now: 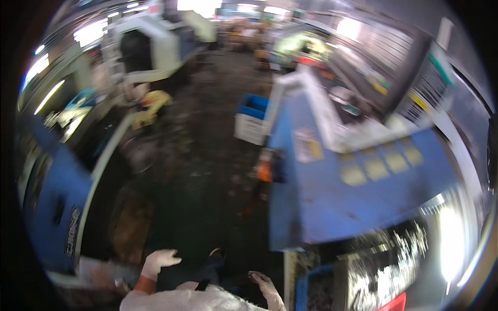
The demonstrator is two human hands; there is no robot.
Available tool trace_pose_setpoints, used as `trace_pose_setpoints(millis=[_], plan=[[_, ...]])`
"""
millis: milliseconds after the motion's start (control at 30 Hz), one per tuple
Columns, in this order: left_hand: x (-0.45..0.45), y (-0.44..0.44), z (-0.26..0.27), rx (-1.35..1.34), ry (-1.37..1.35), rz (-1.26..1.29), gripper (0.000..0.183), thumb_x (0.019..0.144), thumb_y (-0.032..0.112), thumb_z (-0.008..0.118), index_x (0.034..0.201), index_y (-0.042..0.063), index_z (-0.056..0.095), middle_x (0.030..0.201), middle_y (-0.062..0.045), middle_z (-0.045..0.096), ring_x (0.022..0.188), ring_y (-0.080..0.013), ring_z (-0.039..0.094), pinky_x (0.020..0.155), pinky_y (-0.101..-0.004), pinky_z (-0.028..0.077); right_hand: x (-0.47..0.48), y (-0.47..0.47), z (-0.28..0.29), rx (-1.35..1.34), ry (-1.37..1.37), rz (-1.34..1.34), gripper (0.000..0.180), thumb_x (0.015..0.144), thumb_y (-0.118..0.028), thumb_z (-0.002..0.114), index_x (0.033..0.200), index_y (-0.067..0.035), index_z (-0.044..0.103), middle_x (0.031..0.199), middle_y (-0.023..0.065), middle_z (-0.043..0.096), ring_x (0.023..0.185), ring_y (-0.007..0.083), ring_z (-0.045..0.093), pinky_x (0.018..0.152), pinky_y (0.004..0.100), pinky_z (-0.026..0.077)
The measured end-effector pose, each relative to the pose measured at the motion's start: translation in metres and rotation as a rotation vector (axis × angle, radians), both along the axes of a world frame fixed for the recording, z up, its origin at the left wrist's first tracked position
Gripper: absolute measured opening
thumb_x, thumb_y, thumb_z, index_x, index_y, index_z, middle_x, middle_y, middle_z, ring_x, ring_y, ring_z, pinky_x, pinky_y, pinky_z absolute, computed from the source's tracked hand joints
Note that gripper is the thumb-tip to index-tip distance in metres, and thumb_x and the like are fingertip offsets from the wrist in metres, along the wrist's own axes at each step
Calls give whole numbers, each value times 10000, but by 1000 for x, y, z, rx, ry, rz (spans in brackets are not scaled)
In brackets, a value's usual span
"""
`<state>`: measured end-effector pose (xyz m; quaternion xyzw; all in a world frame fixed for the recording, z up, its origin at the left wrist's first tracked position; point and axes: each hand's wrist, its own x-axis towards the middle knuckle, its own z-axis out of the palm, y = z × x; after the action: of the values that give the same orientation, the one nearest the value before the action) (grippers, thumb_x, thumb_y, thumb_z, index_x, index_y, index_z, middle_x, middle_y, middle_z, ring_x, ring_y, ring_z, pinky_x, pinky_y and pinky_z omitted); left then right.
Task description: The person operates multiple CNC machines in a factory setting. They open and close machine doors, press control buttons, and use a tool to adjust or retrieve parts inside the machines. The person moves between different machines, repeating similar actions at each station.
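At the bottom left of the head view, my left hand, in a pale glove, hangs over the dark floor with its fingers apart and nothing in it. My right hand is lower right of centre, near the corner of a blue machine; its fingers look loosely spread and hold nothing. Neither hand touches an object. Between them show my dark-clothed leg and part of a shoe. The picture is blurred.
A white crate with a blue inside stands beside the right-hand machine. An orange object is near its side. Another blue machine lines the left. Yellow cloth or plastic lies farther up left. The dark floor runs between the machines.
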<state>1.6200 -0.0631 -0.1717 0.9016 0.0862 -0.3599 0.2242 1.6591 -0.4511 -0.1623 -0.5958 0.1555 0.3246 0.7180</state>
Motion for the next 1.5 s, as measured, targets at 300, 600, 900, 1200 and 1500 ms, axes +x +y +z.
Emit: trace_pose_setpoints(millis=[300,600,900,1200,1500], plan=[[33,133,98,490,-1119,400,640,687,308,581,1200,19,331,1217,-174,348,1107,-308,345,934,-413,262,162,164,11,-303,-432,469,250,806,-218,519,995,-58,557,977,63,558,897,148,516,779,266,394],[34,337,189,1051,-1256,813,641,690,179,552,1247,38,268,1299,-141,249,1202,-312,222,988,-422,170,248,430,37,-39,-630,441,211,815,-182,508,961,-43,568,906,26,567,847,103,507,758,242,389],[40,386,173,1594,-1041,1095,589,639,163,593,1162,29,358,1182,-139,386,1113,-297,336,934,-465,217,328,718,23,-12,-874,1126,251,792,-171,520,1002,-34,540,937,88,553,880,171,505,761,288,404],[53,381,148,1961,-921,1332,362,647,153,569,978,63,454,1030,-116,448,1012,-306,400,908,-512,218,165,1013,152,936,-1739,1445,348,731,-170,544,1031,-2,491,1028,181,471,976,310,439,826,375,373],[80,383,146,1916,-881,1542,323,629,16,473,939,46,387,1007,-153,409,1028,-343,369,919,-570,169,-38,1207,188,878,-2274,1071,594,740,-341,476,1179,35,337,1222,189,344,1153,315,293,966,392,237]])
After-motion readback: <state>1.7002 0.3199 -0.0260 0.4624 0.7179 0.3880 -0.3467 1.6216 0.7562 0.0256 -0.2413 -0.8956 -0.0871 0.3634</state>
